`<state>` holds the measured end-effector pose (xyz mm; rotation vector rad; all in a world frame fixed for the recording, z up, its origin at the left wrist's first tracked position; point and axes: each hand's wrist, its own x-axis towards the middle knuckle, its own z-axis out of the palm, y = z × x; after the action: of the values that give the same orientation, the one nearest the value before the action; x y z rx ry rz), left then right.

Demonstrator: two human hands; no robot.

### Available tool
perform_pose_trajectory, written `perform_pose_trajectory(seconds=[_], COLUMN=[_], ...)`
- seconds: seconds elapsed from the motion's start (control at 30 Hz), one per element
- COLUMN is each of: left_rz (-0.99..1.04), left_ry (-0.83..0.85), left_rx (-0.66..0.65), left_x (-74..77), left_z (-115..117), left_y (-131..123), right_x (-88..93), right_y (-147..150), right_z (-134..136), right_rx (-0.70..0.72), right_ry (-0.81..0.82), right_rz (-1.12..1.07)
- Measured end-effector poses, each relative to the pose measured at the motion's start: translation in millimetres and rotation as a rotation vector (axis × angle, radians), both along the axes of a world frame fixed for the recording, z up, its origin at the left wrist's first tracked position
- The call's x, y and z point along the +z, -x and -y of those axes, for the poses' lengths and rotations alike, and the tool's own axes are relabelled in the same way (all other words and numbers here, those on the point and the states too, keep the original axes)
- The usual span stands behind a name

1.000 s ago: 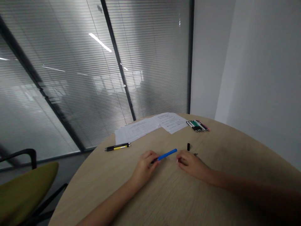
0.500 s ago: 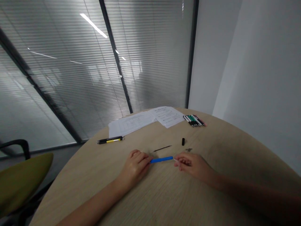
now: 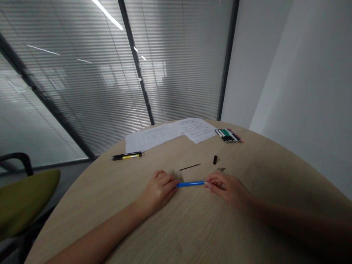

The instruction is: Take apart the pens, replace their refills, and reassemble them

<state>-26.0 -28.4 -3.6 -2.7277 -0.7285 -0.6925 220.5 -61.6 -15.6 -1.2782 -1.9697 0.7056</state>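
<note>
A blue pen barrel (image 3: 190, 184) lies level between my two hands, just above or on the wooden table. My left hand (image 3: 161, 189) pinches its left end. At its right end, the closed fingertips of my right hand (image 3: 226, 186) grip a small pale pen tip that meets the barrel; the fingers cover most of it. Behind the barrel rests a thin dark pen refill (image 3: 190, 167). A short black cylinder, perhaps a pen grip (image 3: 215, 160), stands out beyond my right hand, with a small greyish piece (image 3: 221, 169), too small to name, nearer the fingers.
Printed paper sheets (image 3: 154, 137) cover part of the round table's (image 3: 176, 227) far side. Several pens (image 3: 228, 135) lie in a row at the far right. Black and yellow pens (image 3: 127, 156) lie at the left. A green chair (image 3: 30, 201) stands beyond the left edge.
My right hand's fingertips and the pale tip have come closer to the barrel's right end. The whole view has shifted slightly, so the table sits higher in the picture.
</note>
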Motion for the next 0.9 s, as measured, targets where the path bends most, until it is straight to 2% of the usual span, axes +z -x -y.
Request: perform_pose_trajectory(seconds=[0.1,0.4,0.63,0.73,0.9], left_rz=[-0.010,-0.027,0.026,0.110,0.308], left_ry=[0.007,0.033,0.106,0.224,0.596], left_rx=[-0.013,-0.013,-0.019,-0.005,0.067], left_x=[0.8,0.4,2.5,4.4,9.8], left_z=[2,12,22,27,28], left_y=[-2,-6,-12,-15,-16], right_x=[-0.9,-11.4,-10.6,-13.3,-14.2], right_y=[-1,-7,-8,-9,-7], right_z=[0,3,7,8,7], right_rx=[0.008,-0.022,0.100,0.114,0.049], right_ry=[-0.061,-0.376,-0.483,-0.550,-0.640], right_rz=[0.053,0.149,0.231,0.208,0.106])
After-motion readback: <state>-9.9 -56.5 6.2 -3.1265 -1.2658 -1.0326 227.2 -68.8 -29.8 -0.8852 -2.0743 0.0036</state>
